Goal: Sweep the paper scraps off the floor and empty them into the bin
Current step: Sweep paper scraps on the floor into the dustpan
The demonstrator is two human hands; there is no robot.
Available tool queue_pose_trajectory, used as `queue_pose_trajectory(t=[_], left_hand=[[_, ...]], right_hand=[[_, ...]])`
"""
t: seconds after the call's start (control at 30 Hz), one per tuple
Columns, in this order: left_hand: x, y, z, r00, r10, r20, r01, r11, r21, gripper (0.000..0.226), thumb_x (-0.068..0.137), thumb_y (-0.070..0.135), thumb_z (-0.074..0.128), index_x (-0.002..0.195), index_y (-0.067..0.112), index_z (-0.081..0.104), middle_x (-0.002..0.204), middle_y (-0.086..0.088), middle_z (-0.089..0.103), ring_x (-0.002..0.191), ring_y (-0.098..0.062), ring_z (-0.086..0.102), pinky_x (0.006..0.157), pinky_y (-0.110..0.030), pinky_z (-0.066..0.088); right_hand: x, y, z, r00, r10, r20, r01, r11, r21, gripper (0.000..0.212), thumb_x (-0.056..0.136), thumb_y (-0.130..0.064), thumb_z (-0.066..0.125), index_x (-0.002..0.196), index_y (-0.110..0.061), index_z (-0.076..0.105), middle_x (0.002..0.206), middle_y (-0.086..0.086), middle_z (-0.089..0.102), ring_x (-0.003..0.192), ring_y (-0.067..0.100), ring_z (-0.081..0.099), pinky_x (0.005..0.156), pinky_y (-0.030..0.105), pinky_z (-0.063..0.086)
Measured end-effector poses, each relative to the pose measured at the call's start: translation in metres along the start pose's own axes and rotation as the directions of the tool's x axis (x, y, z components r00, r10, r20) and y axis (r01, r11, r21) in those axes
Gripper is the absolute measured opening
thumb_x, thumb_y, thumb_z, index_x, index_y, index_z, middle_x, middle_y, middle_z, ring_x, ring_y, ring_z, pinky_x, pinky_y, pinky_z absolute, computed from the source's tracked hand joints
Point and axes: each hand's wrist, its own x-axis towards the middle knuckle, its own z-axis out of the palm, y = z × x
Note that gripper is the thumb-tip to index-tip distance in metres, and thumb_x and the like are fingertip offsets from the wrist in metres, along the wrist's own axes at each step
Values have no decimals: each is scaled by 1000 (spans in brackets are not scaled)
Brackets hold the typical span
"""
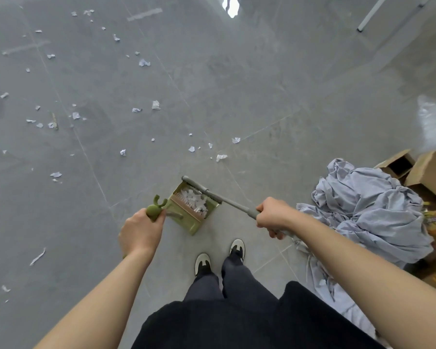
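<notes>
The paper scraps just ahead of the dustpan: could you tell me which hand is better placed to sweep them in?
Probably the right hand: it grips the grey broom handle, which reaches over the dustpan toward the scraps. The left hand holds the dustpan's handle.

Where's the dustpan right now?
In the head view the green dustpan sits low at centre, just ahead of the shoes, between the hands: left hand grips its handle, right hand holds the grey pole across it.

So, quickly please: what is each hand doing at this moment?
Left hand: grips the green dustpan handle.
Right hand: grips the grey broom handle.
</notes>
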Motion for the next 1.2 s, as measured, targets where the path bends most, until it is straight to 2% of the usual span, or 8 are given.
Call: queue_pose_trajectory(t=[0.23,0.37,0.5,0.7,0.77,0.93,1.07,1.2], left_hand=[[28,33,-6,998,-50,-41,49,998,-41,44,90,56,56,84,13,62,87,-15,67,86,-38,61,62,-34,37],[48,53,-5,993,-95,-69,91,994,-60,46,89,57,57,90,11,66,89,-15,68,87,-38,61,62,-34,39],[64,75,-4,979,-179,-96,170,981,-90,45,88,57,58,89,13,66,87,-14,67,82,-38,59,64,-35,42],[86,107,-1,957,-252,-142,241,966,-88,47,87,61,57,84,15,66,80,-14,66,70,-33,51,60,-35,42],[89,114,1,952,-262,-158,254,964,-74,48,87,62,56,82,15,65,79,-15,65,69,-33,50,59,-34,40],[91,124,0,933,-315,-172,307,949,-75,49,87,64,55,80,16,63,73,-13,62,69,-35,53,57,-34,41],[95,132,0,913,-367,-177,355,930,-100,48,86,62,57,75,16,61,68,-9,55,67,-33,47,56,-34,39],[98,139,-1,897,-408,-169,393,912,-114,46,86,60,59,75,15,61,71,-12,58,68,-32,45,58,-34,39]], right_hand=[[35,-14,-49,999,-10,-38,13,997,80,29,82,-2,47,106,5,63,63,18,56,54,27,47,44,22,38],[69,-25,-85,998,42,-44,-31,973,228,15,82,1,49,94,-1,57,70,12,45,54,21,40,45,20,29],[103,-38,-128,996,85,-11,-77,946,315,8,86,3,48,89,-5,50,69,9,41,48,16,39,44,18,27],[148,-58,-195,990,138,-9,-122,907,404,16,88,5,40,82,-9,43,64,4,36,41,13,33,41,13,25],[165,-62,-211,985,170,-20,-146,895,422,19,89,5,38,79,-12,42,62,2,34,33,11,31,40,11,26],[203,-69,-227,981,186,-59,-141,885,444,16,89,2,33,86,-10,43,67,4,35,50,13,29,40,13,27],[229,-74,-232,972,230,-55,-185,884,430,15,88,1,38,87,-14,41,67,4,33,47,12,27,41,13,26],[239,-87,-232,978,205,-42,-176,914,367,17,85,4,38,85,-14,39,75,5,35,47,12,29,50,18,24]])
